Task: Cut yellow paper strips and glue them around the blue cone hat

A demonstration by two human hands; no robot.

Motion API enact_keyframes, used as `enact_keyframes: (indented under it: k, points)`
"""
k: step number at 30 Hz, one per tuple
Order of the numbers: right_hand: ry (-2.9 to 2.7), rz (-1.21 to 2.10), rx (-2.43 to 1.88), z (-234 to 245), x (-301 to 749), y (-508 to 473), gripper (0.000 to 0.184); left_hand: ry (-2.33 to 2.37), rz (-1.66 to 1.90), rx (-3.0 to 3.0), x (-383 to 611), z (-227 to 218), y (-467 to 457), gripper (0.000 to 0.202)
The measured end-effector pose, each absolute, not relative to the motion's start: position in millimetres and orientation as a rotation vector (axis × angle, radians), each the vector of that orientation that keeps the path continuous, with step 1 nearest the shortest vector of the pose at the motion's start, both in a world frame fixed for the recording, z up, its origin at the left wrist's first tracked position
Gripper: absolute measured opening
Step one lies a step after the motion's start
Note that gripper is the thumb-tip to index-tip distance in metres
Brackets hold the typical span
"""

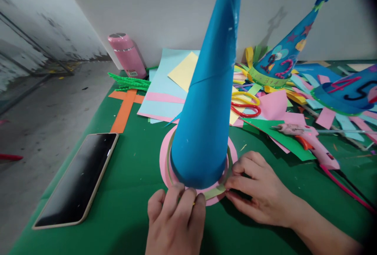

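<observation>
A tall blue paper cone (203, 137) stands upright on a pink paper ring (164, 160) on the green-covered table. Around the cone's base runs a pale green paper strip (215, 193), with a gap between it and the cone. My left hand (178, 215) is closed at the front of the ring, its curled fingers on the strip; the fingertips are partly hidden. On the right side, my right hand (257, 188) pinches the same strip between thumb and fingers.
A phone (78, 180) lies at left, near orange paper strips (125, 109), green pipe cleaners (129, 83) and a pink bottle (128, 54). Scissors (246, 107), a glue gun (312, 141) with its cord, paper sheets (167, 70) and decorated cone hats (287, 56) occupy the back and right.
</observation>
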State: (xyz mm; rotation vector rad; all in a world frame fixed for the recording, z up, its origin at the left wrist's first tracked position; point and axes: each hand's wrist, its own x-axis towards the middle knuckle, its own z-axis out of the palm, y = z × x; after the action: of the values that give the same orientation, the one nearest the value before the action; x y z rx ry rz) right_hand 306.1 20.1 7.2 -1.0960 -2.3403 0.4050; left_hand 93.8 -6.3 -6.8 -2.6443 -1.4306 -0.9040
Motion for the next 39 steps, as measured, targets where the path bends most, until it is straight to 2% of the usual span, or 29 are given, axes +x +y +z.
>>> enact_keyframes:
  k: [17, 25, 39]
  points:
    - [-2.353, 0.482, -1.073, 2.6, 301.1, 19.3, 0.005, -1.376, -1.004, -2.629, 95.3, -10.4, -5.4, 0.024]
    - [-2.325, 0.470, -1.104, 3.1, 299.9, 19.5, 0.005, -1.432, -0.853, -2.693, 95.1, -7.7, -4.8, 0.033]
    - [-2.283, 0.425, -1.086, 0.8, 298.8, 18.3, 0.005, -1.444, -0.772, -2.734, 94.2, -4.5, -3.9, 0.025]
